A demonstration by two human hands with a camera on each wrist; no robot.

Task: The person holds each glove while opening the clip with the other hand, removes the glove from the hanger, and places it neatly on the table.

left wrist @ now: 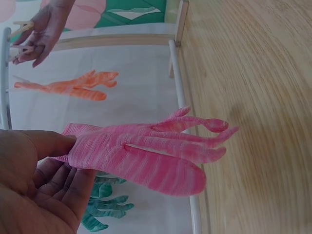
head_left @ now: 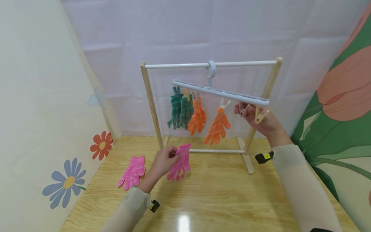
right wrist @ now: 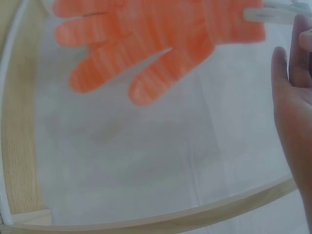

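In the head view my left hand [head_left: 163, 162] pinches a pink striped knit glove [head_left: 180, 162] by its cuff between thumb and fingers. The glove's fingers hang down above the table. A second pink glove [head_left: 133, 172] lies flat on the table to the left. My right hand [head_left: 262, 120] is raised at the right end of a pale blue clip hanger [head_left: 229, 94], its fingers about a mauve clothespin [head_left: 244, 110]. Beside that hand hangs a beige clothespin [head_left: 259, 116]. An orange glove [right wrist: 161, 39] hangs from a white clothespin [right wrist: 258, 15] near the right fingers.
The hanger hooks over the white rail [head_left: 179, 65] of a wooden stand [head_left: 152, 106], its right end slanting nearer. Two green gloves [head_left: 175, 111] and another orange glove [head_left: 198, 117] hang along its left half. A flower-patterned wall [head_left: 345, 93] borders the right side.
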